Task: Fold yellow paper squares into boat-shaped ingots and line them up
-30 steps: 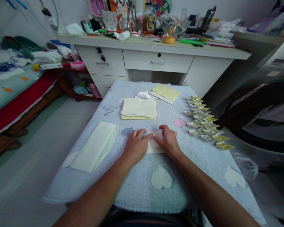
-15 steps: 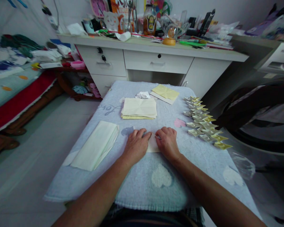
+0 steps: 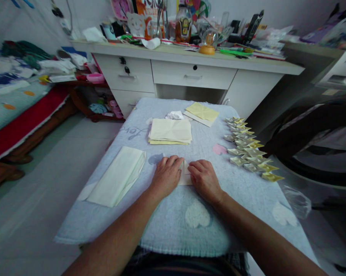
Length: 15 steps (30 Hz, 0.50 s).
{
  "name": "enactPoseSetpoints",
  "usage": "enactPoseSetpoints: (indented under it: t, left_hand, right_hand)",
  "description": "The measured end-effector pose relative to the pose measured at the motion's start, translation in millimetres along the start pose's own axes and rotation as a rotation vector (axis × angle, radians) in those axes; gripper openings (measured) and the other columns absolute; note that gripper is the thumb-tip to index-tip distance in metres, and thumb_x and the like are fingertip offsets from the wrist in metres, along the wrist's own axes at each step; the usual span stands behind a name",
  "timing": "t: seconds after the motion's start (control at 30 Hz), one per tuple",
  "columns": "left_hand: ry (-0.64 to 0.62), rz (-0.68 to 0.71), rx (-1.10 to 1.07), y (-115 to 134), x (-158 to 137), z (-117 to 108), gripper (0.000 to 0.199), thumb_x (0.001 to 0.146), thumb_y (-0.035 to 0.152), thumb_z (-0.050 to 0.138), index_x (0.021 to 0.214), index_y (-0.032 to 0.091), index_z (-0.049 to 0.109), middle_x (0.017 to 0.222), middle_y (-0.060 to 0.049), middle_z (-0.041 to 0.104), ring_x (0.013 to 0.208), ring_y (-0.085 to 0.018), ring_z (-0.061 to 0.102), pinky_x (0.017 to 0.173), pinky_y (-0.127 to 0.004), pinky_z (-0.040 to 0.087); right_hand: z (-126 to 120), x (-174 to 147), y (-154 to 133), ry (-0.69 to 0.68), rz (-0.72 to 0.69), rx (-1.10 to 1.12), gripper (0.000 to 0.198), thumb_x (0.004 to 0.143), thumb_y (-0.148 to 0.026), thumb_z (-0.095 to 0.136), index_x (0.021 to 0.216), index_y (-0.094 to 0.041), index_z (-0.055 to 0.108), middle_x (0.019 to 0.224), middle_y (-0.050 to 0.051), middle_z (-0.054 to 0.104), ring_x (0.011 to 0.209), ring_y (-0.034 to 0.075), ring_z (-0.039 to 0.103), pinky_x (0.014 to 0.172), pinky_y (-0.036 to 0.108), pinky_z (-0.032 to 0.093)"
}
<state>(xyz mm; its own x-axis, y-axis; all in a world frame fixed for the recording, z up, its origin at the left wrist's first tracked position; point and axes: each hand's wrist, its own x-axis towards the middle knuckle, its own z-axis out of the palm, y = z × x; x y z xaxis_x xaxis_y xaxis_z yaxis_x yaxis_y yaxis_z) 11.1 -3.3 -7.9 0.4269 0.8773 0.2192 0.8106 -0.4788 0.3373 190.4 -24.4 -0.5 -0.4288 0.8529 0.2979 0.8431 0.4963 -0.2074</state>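
Note:
A small pale sheet of folded paper (image 3: 185,180) lies on the cloth between my two hands, mostly covered by them. My left hand (image 3: 166,174) holds down its left side, with fingers bent and the thumb side on the paper. On the right side my right hand (image 3: 205,178) has its fingers curled, gripping the paper's edge; a raised flap shows by the fingertips. Beyond the hands sits a stack of cream and yellow paper (image 3: 170,131). Rows of small folded paper boats (image 3: 249,152) stand at the right.
A blue cloth (image 3: 167,230) covers the table. Folded pale green paper (image 3: 117,176) lies at left; a yellow sheet (image 3: 203,111) and crumpled white paper (image 3: 174,115) lie at the back. Behind stands a cluttered white desk (image 3: 193,76), with a washing machine (image 3: 334,80) at right.
My right hand has shifted slightly down along the paper and its fingers have drawn closer to the left hand. A flap at the paper's top now shows. My left hand stays nearly in place.

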Motion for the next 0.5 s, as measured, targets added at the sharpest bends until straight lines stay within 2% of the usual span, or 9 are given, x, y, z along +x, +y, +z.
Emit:
enactPoseSetpoints:
  t: [0.17,0.5]
  left_hand:
    - [0.004,-0.005,-0.008,0.1,-1.0,-0.1,0.039,0.088,0.018,0.05,0.127,0.023,0.053,0.125,-0.006,0.056,0.109,-0.025,0.047,0.097,-0.043,0.041]
    - [-0.008,-0.01,-0.004,-0.4,-0.5,0.1,0.04,0.088,0.019,0.052,0.128,0.024,0.053,0.125,-0.006,0.056,0.108,-0.026,0.048,0.095,-0.043,0.042]
  right_hand:
    - [3.6,-2.9,3.0,0.009,-0.043,0.011,0.023,0.087,-0.01,0.052,0.099,-0.02,0.07,0.118,0.007,0.067,0.106,0.026,0.051,0.091,0.041,0.039]
    - [1.9,-4.0,5.8,0.04,-0.059,0.091,0.024,0.088,-0.009,0.05,0.1,-0.019,0.07,0.115,0.008,0.069,0.102,0.024,0.055,0.093,0.04,0.043]
